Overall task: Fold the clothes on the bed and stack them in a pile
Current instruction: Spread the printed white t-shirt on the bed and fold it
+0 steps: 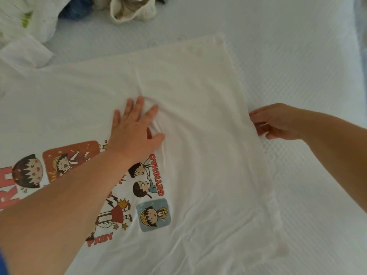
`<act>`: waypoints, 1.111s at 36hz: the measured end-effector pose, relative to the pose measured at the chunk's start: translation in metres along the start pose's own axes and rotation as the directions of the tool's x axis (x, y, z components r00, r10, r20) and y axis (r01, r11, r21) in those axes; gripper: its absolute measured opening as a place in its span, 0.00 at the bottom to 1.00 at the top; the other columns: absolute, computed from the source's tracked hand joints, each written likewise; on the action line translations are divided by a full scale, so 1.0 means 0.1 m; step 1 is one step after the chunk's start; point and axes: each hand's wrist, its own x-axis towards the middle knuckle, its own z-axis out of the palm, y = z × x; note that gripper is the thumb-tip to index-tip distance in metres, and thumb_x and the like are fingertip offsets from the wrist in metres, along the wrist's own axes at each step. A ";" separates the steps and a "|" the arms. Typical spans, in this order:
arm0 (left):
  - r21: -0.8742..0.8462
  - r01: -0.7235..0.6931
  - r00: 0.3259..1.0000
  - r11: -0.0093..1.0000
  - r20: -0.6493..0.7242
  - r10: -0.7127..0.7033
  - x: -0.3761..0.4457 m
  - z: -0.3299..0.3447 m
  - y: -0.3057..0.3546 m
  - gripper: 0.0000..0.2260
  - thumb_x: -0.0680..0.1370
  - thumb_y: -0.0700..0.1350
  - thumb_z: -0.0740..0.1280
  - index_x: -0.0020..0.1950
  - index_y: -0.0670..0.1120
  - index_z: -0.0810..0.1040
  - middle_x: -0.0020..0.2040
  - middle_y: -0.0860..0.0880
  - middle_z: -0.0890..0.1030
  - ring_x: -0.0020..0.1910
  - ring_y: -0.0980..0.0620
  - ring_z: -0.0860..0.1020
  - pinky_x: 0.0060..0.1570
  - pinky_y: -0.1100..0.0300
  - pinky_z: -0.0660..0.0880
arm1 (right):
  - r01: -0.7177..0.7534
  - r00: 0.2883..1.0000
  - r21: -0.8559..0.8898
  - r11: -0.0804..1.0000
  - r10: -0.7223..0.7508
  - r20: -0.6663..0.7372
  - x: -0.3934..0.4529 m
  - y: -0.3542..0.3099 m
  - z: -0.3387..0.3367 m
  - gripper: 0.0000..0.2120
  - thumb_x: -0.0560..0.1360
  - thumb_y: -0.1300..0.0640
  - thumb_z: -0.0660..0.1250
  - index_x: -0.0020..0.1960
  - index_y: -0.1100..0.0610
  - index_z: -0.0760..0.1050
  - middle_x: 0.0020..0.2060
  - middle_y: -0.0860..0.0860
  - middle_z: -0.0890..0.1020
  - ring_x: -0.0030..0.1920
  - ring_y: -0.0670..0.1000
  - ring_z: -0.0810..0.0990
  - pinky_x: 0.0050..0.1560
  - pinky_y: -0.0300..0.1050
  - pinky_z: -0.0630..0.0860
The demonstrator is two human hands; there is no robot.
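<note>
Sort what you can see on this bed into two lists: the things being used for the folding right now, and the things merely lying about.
In use:
white printed T-shirt, spread flat
left hand, pressing on it
right hand, pinching its hem

Lying about:
cream knitted garment
blue garment
white clothes with green print

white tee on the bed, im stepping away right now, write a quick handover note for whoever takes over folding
Left hand: flat, fingers spread, pressing the middle of the tee just above its cartoon print.
Right hand: pinching the tee's right edge, at the hem.
Tee: spread print side up on the bed, some wrinkles around the left hand, no fold made yet.
Other clothes: unfolded heap at the top left of the bed.
Done: tee laid out and mostly smoothed. No folded pile in view.
Left: fold the tee, start the pile, then work through the heap.
</note>
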 end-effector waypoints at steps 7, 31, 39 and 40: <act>0.008 0.036 0.999 0.999 -0.022 -0.036 -0.03 -0.02 0.08 0.34 0.75 0.62 0.59 0.77 0.57 0.47 0.78 0.49 0.41 0.76 0.49 0.38 0.71 0.47 0.37 | 0.073 0.997 -0.166 0.983 -0.065 0.051 -0.02 0.12 0.08 0.06 0.74 0.62 0.65 0.44 0.56 0.81 0.27 0.47 0.78 0.26 0.43 0.73 0.24 0.36 0.64; 0.005 -0.497 0.855 0.868 0.171 0.489 0.60 -0.11 1.86 0.25 0.78 0.42 0.59 0.74 0.53 0.61 0.77 0.52 0.56 0.73 0.50 0.60 0.69 0.54 0.59 | 0.122 0.955 -0.248 0.961 -0.182 -0.235 -0.41 1.04 0.47 0.08 0.74 0.44 0.65 0.40 0.46 0.73 0.36 0.42 0.77 0.36 0.42 0.75 0.31 0.37 0.65; 0.168 -0.554 0.813 0.815 0.320 0.487 0.86 -0.19 2.10 0.09 0.74 0.46 0.63 0.53 0.53 0.75 0.57 0.49 0.67 0.47 0.46 0.74 0.42 0.56 0.67 | 0.217 0.910 -0.292 0.931 -0.301 -0.283 -0.59 1.29 0.65 0.17 0.79 0.46 0.56 0.34 0.52 0.63 0.30 0.48 0.72 0.33 0.50 0.71 0.33 0.45 0.64; 0.182 -0.577 0.799 0.796 0.326 0.505 0.88 -0.20 2.11 0.06 0.73 0.46 0.64 0.50 0.52 0.74 0.57 0.49 0.67 0.47 0.46 0.74 0.42 0.56 0.68 | 0.231 0.897 -0.276 0.933 -0.314 -0.311 -0.60 1.34 0.67 0.17 0.79 0.46 0.55 0.34 0.52 0.62 0.30 0.48 0.72 0.33 0.50 0.71 0.34 0.46 0.65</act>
